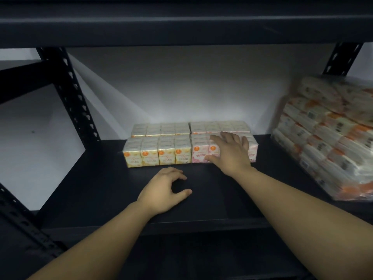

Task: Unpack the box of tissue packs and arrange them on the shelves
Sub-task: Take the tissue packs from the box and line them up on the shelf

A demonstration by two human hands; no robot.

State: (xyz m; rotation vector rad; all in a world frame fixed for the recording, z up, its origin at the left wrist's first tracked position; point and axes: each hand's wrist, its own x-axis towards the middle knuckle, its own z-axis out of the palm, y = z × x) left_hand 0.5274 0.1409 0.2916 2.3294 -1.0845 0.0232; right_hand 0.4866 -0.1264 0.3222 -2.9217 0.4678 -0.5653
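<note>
Far left, 9 o'clock: slotted black upright (pixel 70 93) of the rack, pale wall behind it.

Left hand (pixel 164 190), 6 o'clock of centre: on the bare dark shelf board (pixel 101 188), fingers loosely curled, thumb apart, holding nothing. It sits just in front of the packs, not touching them.

Centre, 12 o'clock from the left hand: 4 tissue packs in a 2-by-2 block. Front yellow pack (pixel 157 151) and rear yellow pack (pixel 160 129) on the left; front pink pack (pixel 199 152) and rear pink pack (pixel 219 126) on the right. Front packs touch side to side; the rear row stands close to the back wall.

Right hand (pixel 230 152): fingers spread flat over the top of the front pink pack, thumb down its front face. Pressing or aligning, by my judgement; a true grip cannot be confirmed.

Far right, 3 o'clock: large wrapped bundle of tissue packs (pixel 327 138), tilted, leaning toward the rack's right side. Blurred. The box is not in view.

Risks:
1. A push on the pink pack that is too firm could skew it against the yellow one and break the row line; the film wrap looks slippery.
2. The leaning bundle could slide down toward the block if the shelf is jolted.
</note>
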